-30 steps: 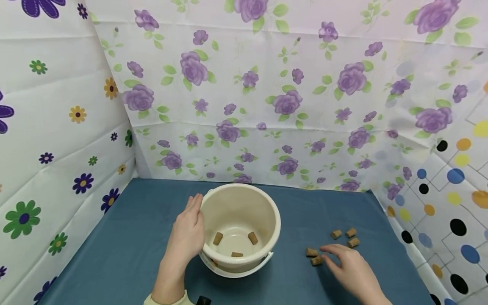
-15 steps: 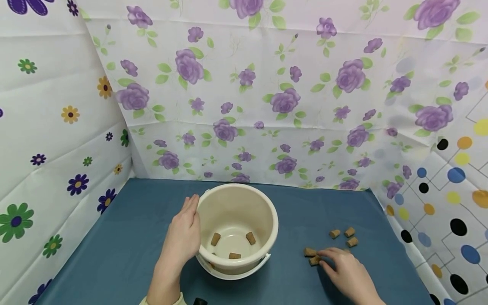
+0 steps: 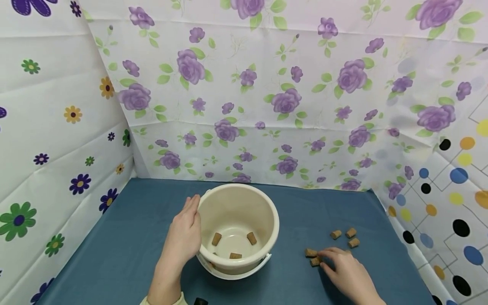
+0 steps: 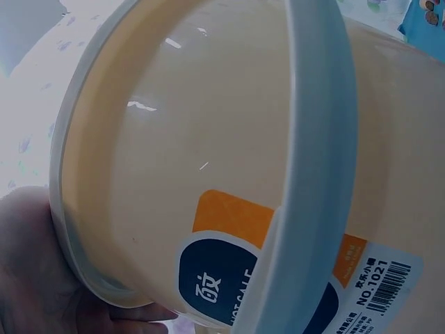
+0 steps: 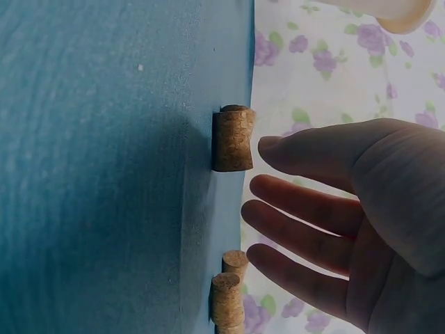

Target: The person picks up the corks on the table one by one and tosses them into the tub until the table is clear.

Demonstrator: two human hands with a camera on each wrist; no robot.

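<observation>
Left hand [image 3: 184,233] against the bucket [image 3: 238,209], right hand [image 3: 347,269] beside two corks

The cream bucket stands upright on the blue surface [image 3: 122,250], just below the middle of the head view, its white handle [image 3: 263,262] hanging low along the front right. I can make out three corks lying on the bottom inside: one to the left [image 3: 216,239], one to the right [image 3: 251,238] and one nearer the front wall [image 3: 235,256]. The left hand lies along the left side of the rim, its fingers straight and pointing away from the person; the view from that wrist shows a printed label [image 4: 382,285] on the outside wall.

Over at the lower right, the right hand has its thumb and fingers parted and holds nothing. Their tips come close to a pair of corks, one behind [image 3: 311,253] and one in front [image 3: 315,261], lying next to each other; whether a fingertip touches either, I can't tell. Beyond that hand, three more corks [image 3: 351,232] sit in a loose cluster. A floral sheet [image 3: 251,97] hangs behind it all, and a small black object [image 3: 200,301] pokes in at the bottom edge, left of centre
</observation>
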